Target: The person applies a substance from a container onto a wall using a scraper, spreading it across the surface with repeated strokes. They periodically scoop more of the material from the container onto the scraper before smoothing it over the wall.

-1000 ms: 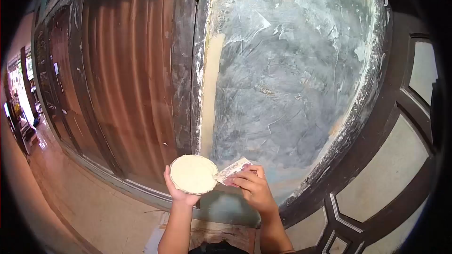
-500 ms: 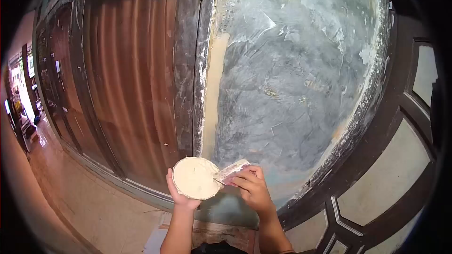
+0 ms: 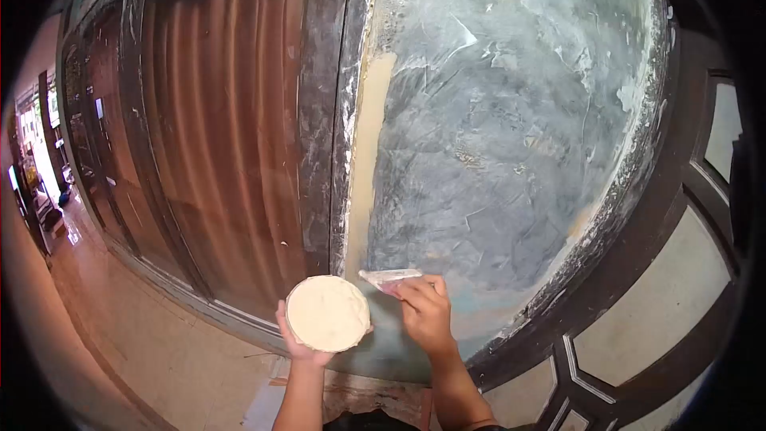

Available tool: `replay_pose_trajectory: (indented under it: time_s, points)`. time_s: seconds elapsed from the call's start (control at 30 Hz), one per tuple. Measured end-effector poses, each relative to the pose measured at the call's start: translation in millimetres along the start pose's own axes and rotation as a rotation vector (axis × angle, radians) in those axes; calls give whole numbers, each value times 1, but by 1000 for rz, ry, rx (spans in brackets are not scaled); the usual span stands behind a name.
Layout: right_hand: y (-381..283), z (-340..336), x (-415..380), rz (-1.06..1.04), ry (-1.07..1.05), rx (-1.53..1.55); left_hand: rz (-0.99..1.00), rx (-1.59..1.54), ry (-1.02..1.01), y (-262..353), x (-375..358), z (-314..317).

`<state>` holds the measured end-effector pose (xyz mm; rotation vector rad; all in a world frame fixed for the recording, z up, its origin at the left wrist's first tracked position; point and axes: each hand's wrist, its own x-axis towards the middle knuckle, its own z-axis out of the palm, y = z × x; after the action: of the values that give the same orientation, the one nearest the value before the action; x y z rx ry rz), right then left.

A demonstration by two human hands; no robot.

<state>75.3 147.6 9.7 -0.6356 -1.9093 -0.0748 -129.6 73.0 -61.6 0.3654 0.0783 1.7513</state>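
A round container of cream-coloured paste rests in my left hand, whose fingers wrap round its side and underside. My right hand grips a flat scraper, its edge pointing left, just above and right of the container and apart from it. Behind the scraper stands a grey, patchy wall. A smooth beige strip of paste runs down the wall's left edge, its lower end close to the scraper's tip.
Left of the wall is a dark-framed glass panel with a brown curtain behind it. A dark door with pale panels stands at the right. Tiled floor stretches along the lower left.
The scraper has lifted off the paste in the container and moved up, turning flatter. The container in my left hand has shifted slightly down and left. The view has shifted slightly.
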Motion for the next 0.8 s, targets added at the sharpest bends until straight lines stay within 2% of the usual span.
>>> replay_pose_trajectory:
  time_s: [0.07,0.2,0.27,0.3,0.37,0.47,0.53,0.6,0.67,0.73,0.8]
  points:
    - [8,8,6,94,40,-20,-34,32,-44,13,-9,-6]
    - [42,40,5,145,28,-49,149,147,44,41,-26,-45]
    - [61,58,-11,127,-34,-86,157,123,39,57,-32,-46]
    - [69,68,-23,167,-150,-132,176,0,113,61,-36,-44]
    - [84,85,-43,249,-355,-202,238,90,91,69,-44,-55]
    - [93,106,-59,252,-375,-208,300,73,116,76,-52,-57]
    - [95,110,-56,216,-367,-191,334,98,133,80,-57,-58]
    - [100,111,-38,239,-397,-298,348,-7,234,85,-59,-66]
    - [81,93,-6,277,-346,-242,356,15,207,87,-64,-57]
    - [74,81,7,209,-104,-142,366,-2,202,89,-65,-55]
    - [64,78,0,236,-158,-177,354,-30,229,90,-68,-52]
